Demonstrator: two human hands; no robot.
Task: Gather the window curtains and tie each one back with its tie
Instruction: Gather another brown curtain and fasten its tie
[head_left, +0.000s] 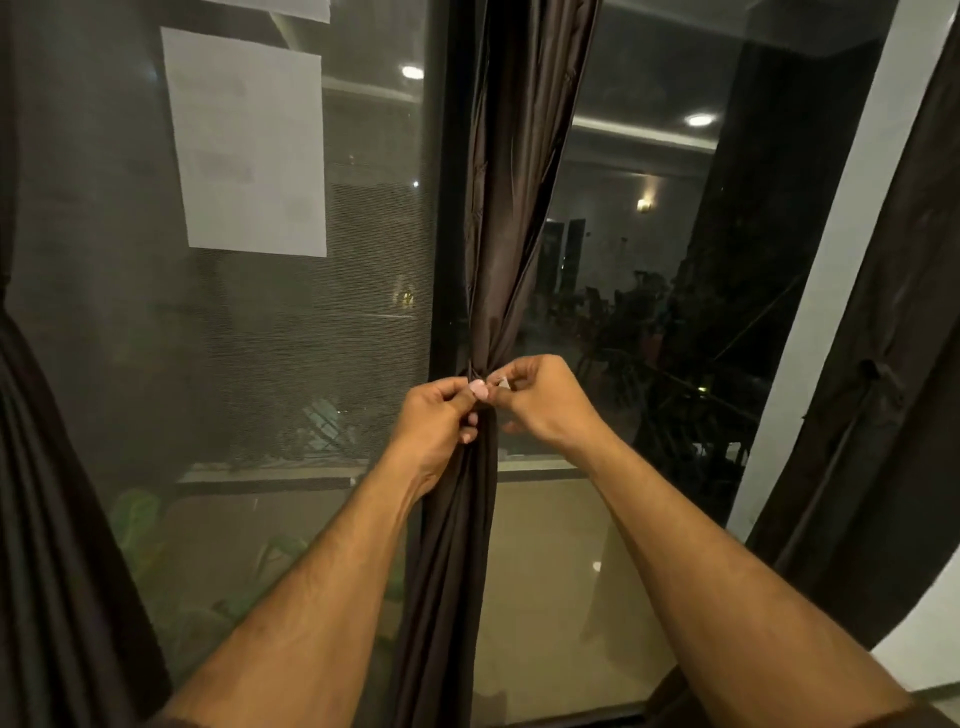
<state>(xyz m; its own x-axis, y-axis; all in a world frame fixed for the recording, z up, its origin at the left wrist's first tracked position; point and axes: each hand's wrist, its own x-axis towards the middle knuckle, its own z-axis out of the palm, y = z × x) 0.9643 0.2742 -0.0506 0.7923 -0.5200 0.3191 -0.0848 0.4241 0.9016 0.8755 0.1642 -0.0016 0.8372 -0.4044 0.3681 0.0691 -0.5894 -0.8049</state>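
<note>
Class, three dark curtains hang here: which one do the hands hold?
The middle curtain, at the window frame; both hands pinch its gathered waist. The others hang untouched at the picture's edges.

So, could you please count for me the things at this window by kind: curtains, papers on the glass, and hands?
Curtains: 3, left, middle, right
Papers on the glass: 2, large sheet, sheet cut off at the top edge
Hands: 2, left hand, right hand, both pinching at the middle curtain's waist
Total: 7

Your middle curtain (511, 208) is dark brown, glossy, bunched into a narrow column and cinched at a waist. At three o'clock, the right curtain (893, 374) hangs gathered and tied with its tie (875, 370). At nine o'clock, the left curtain (47, 519) hangs pleated.
</note>
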